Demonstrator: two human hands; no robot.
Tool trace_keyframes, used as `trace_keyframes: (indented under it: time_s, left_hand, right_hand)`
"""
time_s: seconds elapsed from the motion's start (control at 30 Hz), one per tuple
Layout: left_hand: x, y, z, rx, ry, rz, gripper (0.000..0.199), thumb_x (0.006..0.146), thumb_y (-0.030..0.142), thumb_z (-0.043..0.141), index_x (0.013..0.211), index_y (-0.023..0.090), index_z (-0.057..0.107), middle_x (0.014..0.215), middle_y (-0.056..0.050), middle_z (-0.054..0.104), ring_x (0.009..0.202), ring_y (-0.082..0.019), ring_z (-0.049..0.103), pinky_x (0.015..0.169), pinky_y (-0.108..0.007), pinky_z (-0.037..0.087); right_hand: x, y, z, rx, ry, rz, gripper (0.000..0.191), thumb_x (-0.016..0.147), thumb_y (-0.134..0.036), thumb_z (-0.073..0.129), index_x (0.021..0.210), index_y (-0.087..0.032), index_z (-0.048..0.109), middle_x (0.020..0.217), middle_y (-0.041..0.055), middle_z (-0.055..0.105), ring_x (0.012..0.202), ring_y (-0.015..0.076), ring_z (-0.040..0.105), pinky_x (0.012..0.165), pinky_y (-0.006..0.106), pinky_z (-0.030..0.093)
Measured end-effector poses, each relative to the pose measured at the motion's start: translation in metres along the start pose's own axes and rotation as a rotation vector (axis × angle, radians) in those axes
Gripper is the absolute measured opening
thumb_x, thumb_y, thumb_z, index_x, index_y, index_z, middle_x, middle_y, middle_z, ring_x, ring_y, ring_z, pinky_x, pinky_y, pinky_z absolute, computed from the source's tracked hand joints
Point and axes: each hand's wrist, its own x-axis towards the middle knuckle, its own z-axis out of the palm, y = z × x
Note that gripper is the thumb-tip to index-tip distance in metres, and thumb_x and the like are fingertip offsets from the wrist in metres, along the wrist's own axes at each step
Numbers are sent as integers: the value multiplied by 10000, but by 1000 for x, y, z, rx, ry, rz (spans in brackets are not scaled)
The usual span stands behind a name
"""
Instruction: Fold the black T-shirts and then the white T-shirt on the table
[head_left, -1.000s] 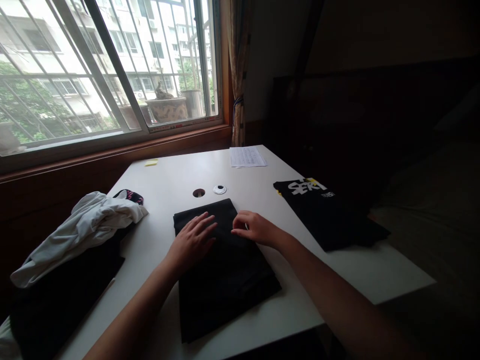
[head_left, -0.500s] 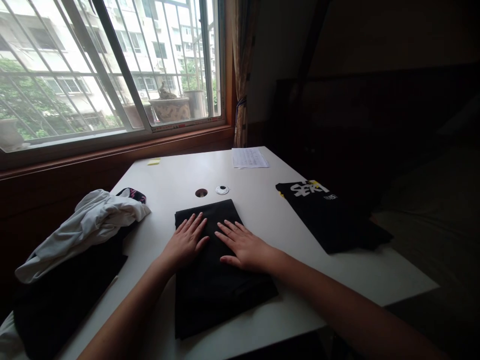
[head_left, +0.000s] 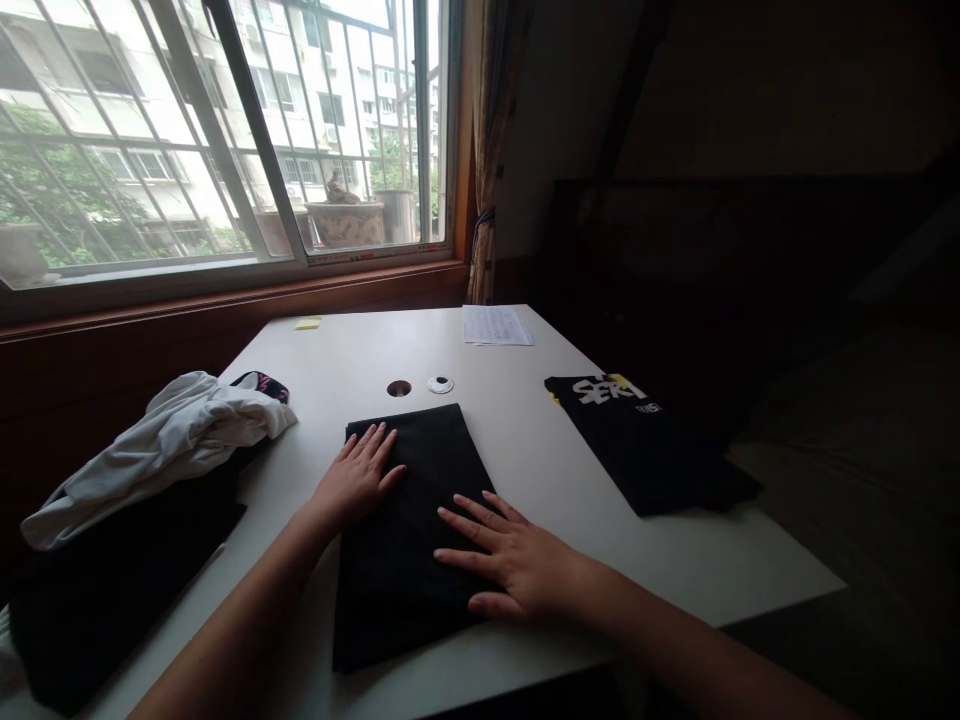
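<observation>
A folded black cloth [head_left: 420,530] lies flat on the white table [head_left: 360,350] in front of me. My left hand [head_left: 356,475] rests on its upper left part, fingers spread and holding nothing. Over the cloth's right edge, lower down, is my right hand [head_left: 510,560], palm down with its fingers apart, also holding nothing.
Heaped white and grey clothing [head_left: 165,440] lies on dark garments [head_left: 135,570] at the left. A black shirt with printed letters [head_left: 637,440] is at the right. Papers [head_left: 496,325], a yellow note [head_left: 307,323], a round white cover [head_left: 440,384] and a table hole [head_left: 399,388] are farther back.
My right hand has moved down the cloth, toward me and slightly right. My left hand stays on the upper left part. The view has shifted slightly.
</observation>
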Motion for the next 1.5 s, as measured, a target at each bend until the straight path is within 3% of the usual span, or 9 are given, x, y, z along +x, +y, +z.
trace_keyframes:
  time_s: [0.17,0.4,0.6,0.8,0.9,1.1,1.33,1.5]
  left_hand:
    - [2,-14,-1,-33,-30,-36,710,1031,595,322,1584,149,339,1664,-104,249,1551,-265,210,1264,-476,188]
    - [5,-34,4,-98,-54,-142,669,1040,543,279,1596,173,304,1674,-79,227,1564,-277,141,1241,-557,195]
    - [6,-41,8,-97,-33,-151,624,1046,503,287,1580,185,344,1665,-90,264,1561,-285,149,1228,-557,221]
    - [5,-40,9,-66,-9,-143,590,1062,458,247,1585,200,334,1656,-95,296,1558,-290,166,1207,-571,253]
    - [5,-41,9,-53,-22,-164,584,1061,442,247,1589,203,326,1659,-93,290,1554,-296,186,1209,-572,242]
    - [4,-44,12,-67,-9,-163,591,1060,466,247,1584,208,340,1659,-89,295,1539,-322,238,1207,-585,247]
    - [-4,-49,9,-66,120,-3,470,1041,418,368,1452,278,547,1585,-65,455,1532,-343,258,1169,-648,305]
    - [-12,-26,-17,-101,157,233,401,1009,341,485,1391,306,605,1538,-41,519,1549,-325,206,1218,-685,156]
  right_hand:
    - [-11,-11,-3,56,-26,-39,677,975,-562,569,1580,-368,336,1688,37,187,1560,301,130,1259,549,32]
    - [-15,-15,-5,83,-42,-39,682,963,-523,603,1576,-358,354,1683,33,210,1558,300,144,1260,550,59]
    - [-21,-16,-1,158,127,-14,584,903,-410,696,1459,-294,560,1573,69,461,1491,293,353,1244,522,222]
    - [-30,-7,3,384,307,11,244,921,-297,689,1143,-231,768,1221,97,740,1266,267,601,1062,456,499]
    - [-37,-3,4,464,337,15,201,947,-253,653,1098,-231,783,1118,85,771,1160,235,655,994,414,546]
    - [-55,2,3,517,385,47,177,913,-231,700,1071,-231,779,1101,83,763,1075,222,680,953,406,564]
    - [-76,13,3,385,416,137,305,953,-155,579,1200,-268,719,1189,80,702,1120,213,651,972,387,552]
    - [-82,15,5,263,340,223,438,914,-241,694,1340,-325,637,1397,75,566,1177,220,614,989,362,544]
